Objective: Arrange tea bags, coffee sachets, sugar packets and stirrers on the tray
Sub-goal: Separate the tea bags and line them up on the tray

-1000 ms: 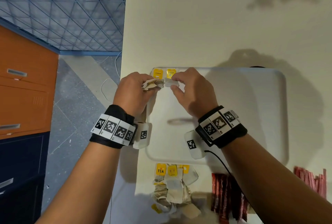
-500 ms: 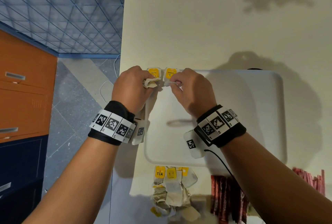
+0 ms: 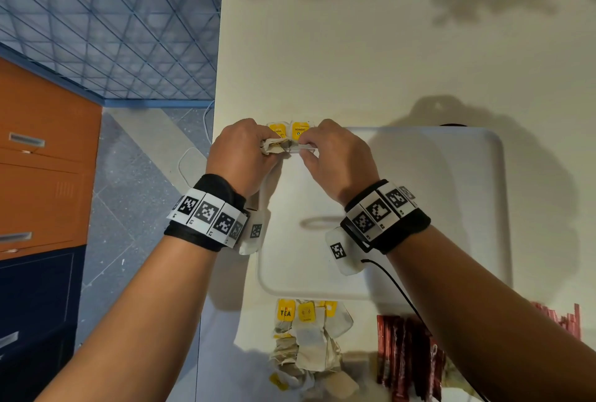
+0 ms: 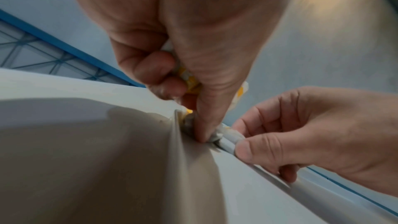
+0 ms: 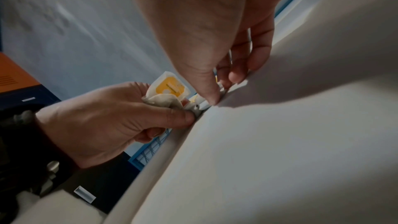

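Paper tea bags [image 3: 274, 146] bunch in my left hand [image 3: 240, 156]; my right hand [image 3: 335, 158] pinches one at the tray [image 3: 451, 208] rim, where tangled strings could drag neighbours off.

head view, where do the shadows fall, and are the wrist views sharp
Head view: sharp, arm shadows darken the tray and table. Left wrist view: left hand close and soft. Right wrist view: dim, right hand blurred, tea bag label unreadable.
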Demonstrator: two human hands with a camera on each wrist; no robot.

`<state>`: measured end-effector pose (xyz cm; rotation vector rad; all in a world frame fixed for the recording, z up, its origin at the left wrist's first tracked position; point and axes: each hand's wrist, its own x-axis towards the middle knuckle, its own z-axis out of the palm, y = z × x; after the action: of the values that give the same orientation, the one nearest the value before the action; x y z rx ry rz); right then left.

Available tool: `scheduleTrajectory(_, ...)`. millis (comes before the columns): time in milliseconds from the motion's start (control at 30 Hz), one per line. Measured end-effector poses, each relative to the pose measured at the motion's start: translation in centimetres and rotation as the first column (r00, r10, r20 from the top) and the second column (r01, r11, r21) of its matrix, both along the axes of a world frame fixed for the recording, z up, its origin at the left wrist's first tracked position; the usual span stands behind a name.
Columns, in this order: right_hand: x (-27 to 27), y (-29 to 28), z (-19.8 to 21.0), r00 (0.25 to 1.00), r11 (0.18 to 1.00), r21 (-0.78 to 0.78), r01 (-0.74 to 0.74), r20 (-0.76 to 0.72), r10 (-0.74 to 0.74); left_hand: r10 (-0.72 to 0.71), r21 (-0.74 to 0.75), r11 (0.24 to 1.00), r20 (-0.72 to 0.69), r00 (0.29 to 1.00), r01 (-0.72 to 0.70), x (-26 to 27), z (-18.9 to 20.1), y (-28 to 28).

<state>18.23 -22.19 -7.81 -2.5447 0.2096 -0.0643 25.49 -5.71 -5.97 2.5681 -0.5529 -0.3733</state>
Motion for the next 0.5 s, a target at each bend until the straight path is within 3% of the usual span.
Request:
scheduleTrajectory(133,-0.1,0.0,-0.2,1.000,1.000,0.006,-0.003,0.003,0.003,-0.009,-0.012,1.000,-0.005,1.000,0.009,0.0,0.1,0.2)
scheduleTrajectory(233,-0.3,-0.3,-0.1,0.999,0.995,0.094,0.027,0.019,-0.029,-0.005,-0.130,0.992,-0.032,0.999,0.001,-0.3,0.6,0.7)
scheduleTrajectory(333,-0.8,-0.6,1.0,0.998,0.965,0.262,0.027,0.053,-0.042,0.031,-0.350,0.930,-0.236,0.971,-0.115,-0.9,1.6,0.9)
scheduleTrajectory(400,-1.2,-0.9,2.2,0.998,0.915,0.403,0.020,0.048,-0.043,0.035,-0.442,0.863,-0.435,0.900,-0.247,-1.1,2.1,1.0)
scheduleTrajectory(500,-1.8,-0.9,3.9,0.999,0.884,0.468,0.013,0.022,-0.026,-0.031,-0.493,0.703,-0.742,0.670,-0.513,-1.5,2.7,0.8)
